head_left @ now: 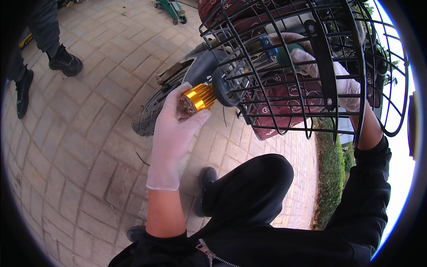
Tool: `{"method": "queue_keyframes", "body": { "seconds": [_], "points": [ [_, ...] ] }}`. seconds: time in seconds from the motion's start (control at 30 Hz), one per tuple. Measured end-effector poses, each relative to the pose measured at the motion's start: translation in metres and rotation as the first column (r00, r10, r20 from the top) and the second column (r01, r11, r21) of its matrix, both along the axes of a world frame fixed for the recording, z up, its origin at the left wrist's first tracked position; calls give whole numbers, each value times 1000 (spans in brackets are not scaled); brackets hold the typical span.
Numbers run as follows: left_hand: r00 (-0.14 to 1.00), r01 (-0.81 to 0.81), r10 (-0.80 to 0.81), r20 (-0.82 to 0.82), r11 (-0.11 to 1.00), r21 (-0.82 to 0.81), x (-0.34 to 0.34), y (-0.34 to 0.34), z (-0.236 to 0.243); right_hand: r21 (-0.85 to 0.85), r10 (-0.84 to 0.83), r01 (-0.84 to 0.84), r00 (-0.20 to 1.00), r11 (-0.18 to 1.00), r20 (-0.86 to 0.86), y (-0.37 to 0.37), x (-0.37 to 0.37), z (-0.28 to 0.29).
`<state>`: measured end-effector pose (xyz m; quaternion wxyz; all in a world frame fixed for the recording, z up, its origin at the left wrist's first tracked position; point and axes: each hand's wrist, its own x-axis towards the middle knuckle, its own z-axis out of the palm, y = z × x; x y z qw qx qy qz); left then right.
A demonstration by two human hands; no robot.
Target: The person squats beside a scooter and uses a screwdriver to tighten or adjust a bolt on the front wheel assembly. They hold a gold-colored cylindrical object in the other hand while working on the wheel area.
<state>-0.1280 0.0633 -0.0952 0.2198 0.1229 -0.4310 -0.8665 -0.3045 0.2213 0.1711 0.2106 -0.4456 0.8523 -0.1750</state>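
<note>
Gold lamp (200,96), pinched in left hand (171,129), could drop if glove (163,171) slips; right hand (305,58) clasps green object (283,57).

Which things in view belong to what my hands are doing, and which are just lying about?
Probably part of the job:
Gold finned lamp, in your left hand
Green item, in your right hand
Wire basket, your right hand showing through it

Probably just around:
Green wheeled equipment, on the paving
Another person's boots
Hedge
</note>
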Motion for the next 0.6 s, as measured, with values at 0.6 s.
{"method": "queue_keyframes", "body": {
  "seconds": [0.6],
  "points": [
    [1000, -6, 6, 25, 1000, -8, -1, 2, 3, 1, -18, 18, 999, 1000, -28, -4, 3, -4]
  ]
}}
